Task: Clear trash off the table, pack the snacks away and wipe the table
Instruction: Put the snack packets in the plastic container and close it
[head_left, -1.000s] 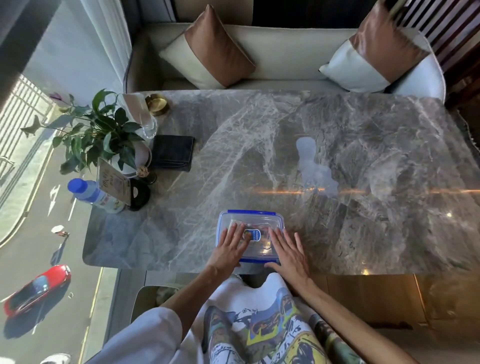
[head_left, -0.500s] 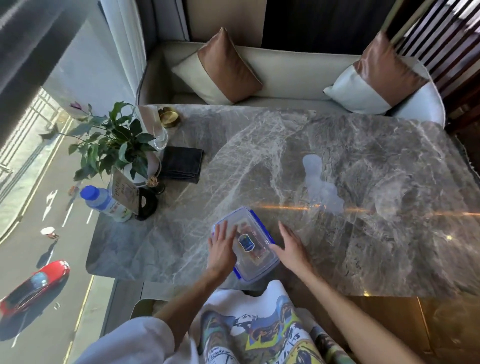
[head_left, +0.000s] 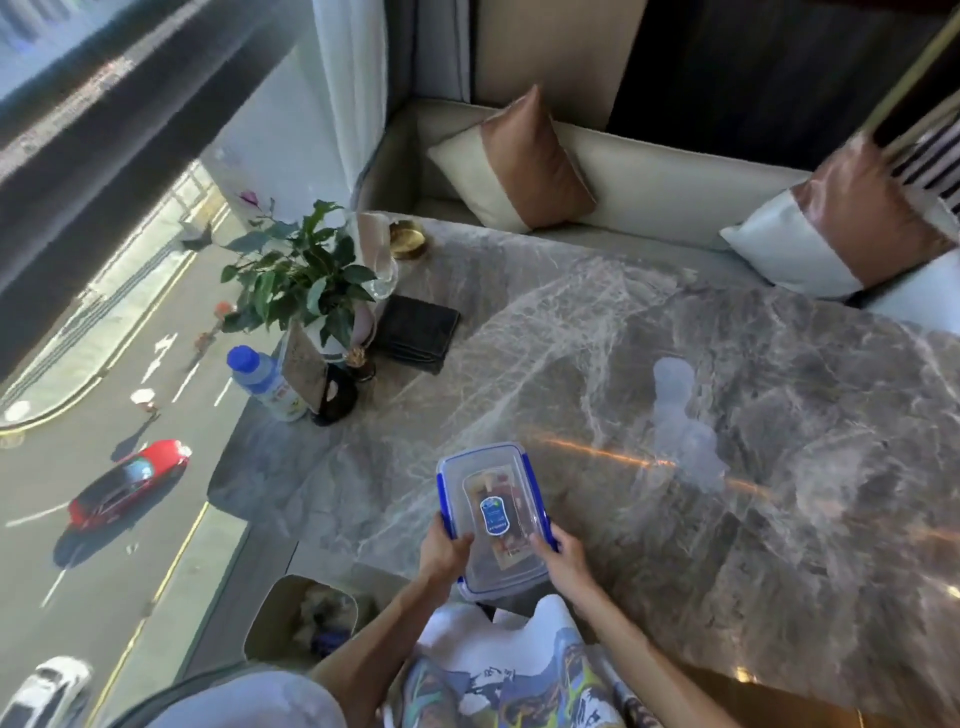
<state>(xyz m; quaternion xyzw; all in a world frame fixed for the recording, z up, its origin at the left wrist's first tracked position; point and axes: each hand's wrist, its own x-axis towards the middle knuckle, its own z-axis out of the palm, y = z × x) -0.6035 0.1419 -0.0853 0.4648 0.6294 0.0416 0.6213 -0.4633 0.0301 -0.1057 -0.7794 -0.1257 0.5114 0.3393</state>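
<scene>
A clear plastic snack box (head_left: 493, 519) with a blue-clipped lid and a blue label sits at the near edge of the grey marble table (head_left: 649, 389), turned lengthwise away from me. Packaged snacks show through the lid. My left hand (head_left: 444, 553) grips its left side and my right hand (head_left: 563, 556) grips its right side, thumbs on the lid. A folded dark cloth (head_left: 418, 332) lies at the table's far left. A bin (head_left: 306, 621) with trash in it stands on the floor below the table's near left corner.
At the table's left end stand a potted plant (head_left: 301, 280), a water bottle (head_left: 262, 382) with a blue cap, a small card stand (head_left: 306, 371), a glass (head_left: 379, 260) and a gold dish (head_left: 408, 239). A cushioned bench (head_left: 649, 182) runs behind the table. A window is on the left.
The box has been turned from crosswise to lengthwise. My hands went from resting flat on the lid to gripping its two sides. The camera view has swung to the left.
</scene>
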